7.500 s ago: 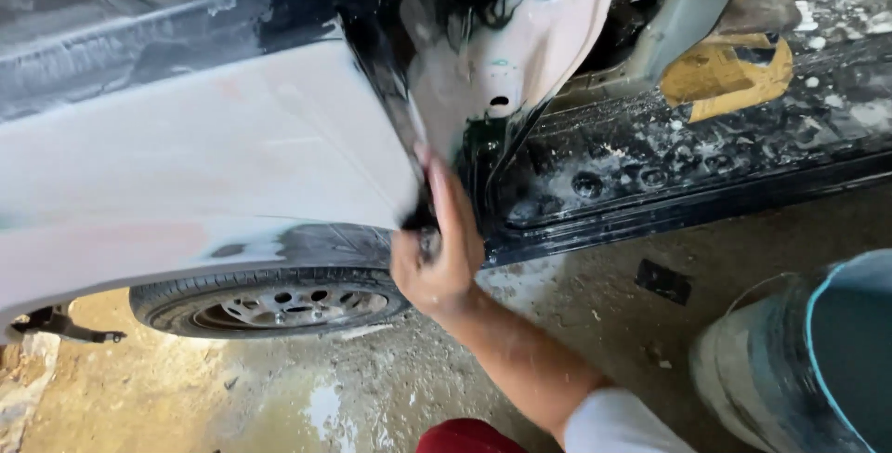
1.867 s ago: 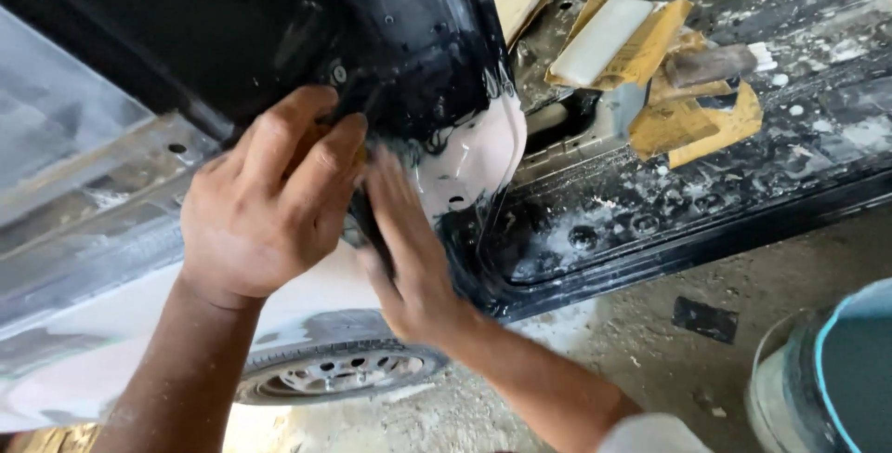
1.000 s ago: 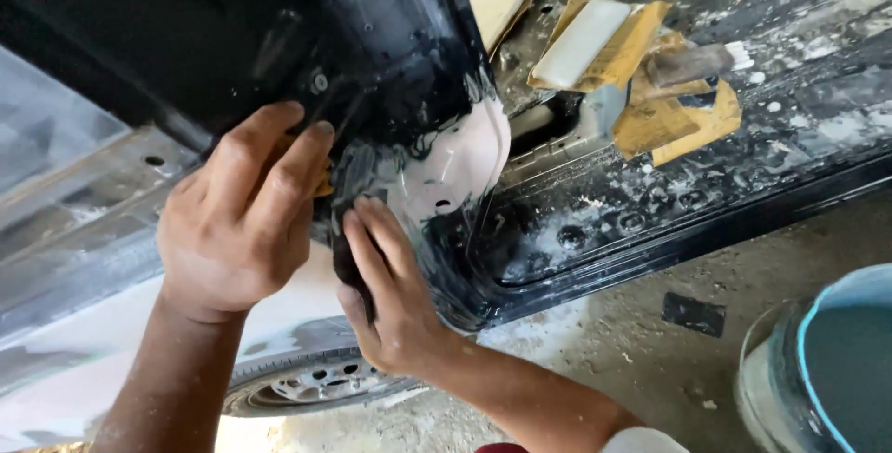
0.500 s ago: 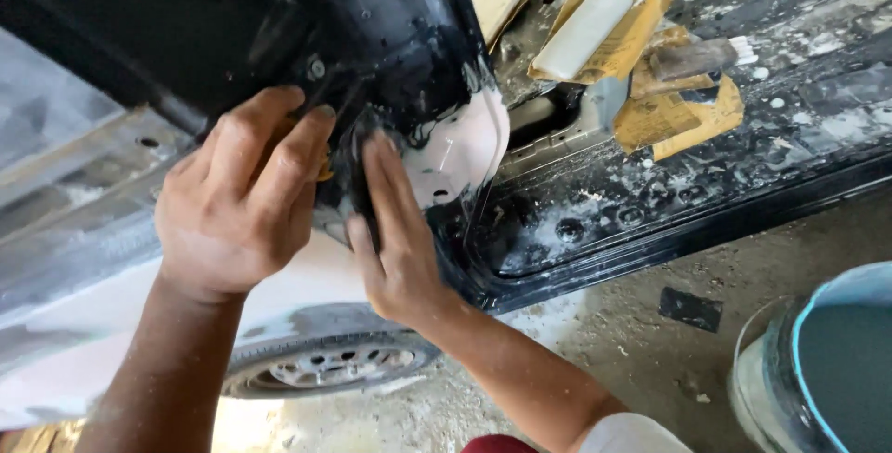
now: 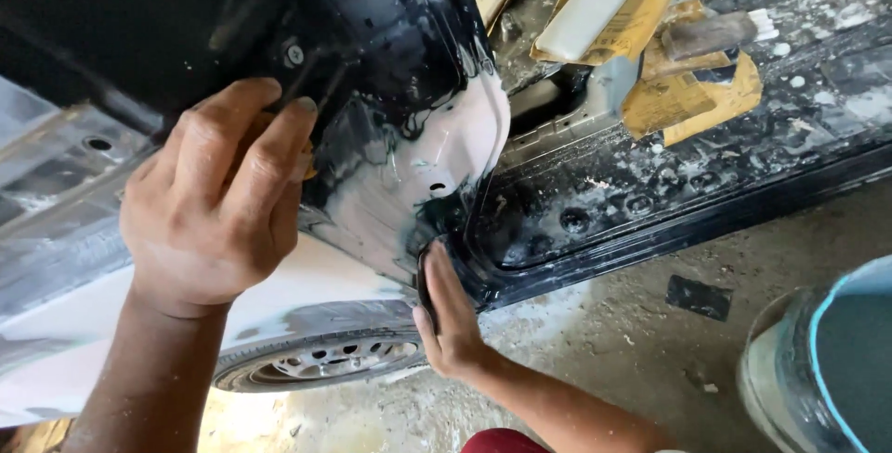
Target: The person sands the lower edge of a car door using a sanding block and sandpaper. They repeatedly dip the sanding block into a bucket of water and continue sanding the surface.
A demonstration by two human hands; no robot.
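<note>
My left hand [image 5: 218, 202] presses on the inner face of an open car door [image 5: 390, 72], which is black with a sanded white patch [image 5: 455, 146]. A small yellow piece of sandpaper [image 5: 307, 161] peeks out under its fingertips. My right hand [image 5: 451, 318] lies flat with its fingers along the door's lower corner, just below the white patch. A thin dark edge runs beside its index finger; I cannot tell what that is.
The wet, speckled door sill [image 5: 650, 193] carries yellow sandpaper sheets [image 5: 692, 105], a white block [image 5: 595, 7] and a brush-like tool [image 5: 711, 35]. A wheel [image 5: 316, 360] sits below the white body panel. A bucket [image 5: 818, 360] and a dark scrap [image 5: 699, 297] rest on the concrete floor.
My right hand has slid down from the white patch to the door's lower corner. My left hand has stayed pressed on the door, with small shifts.
</note>
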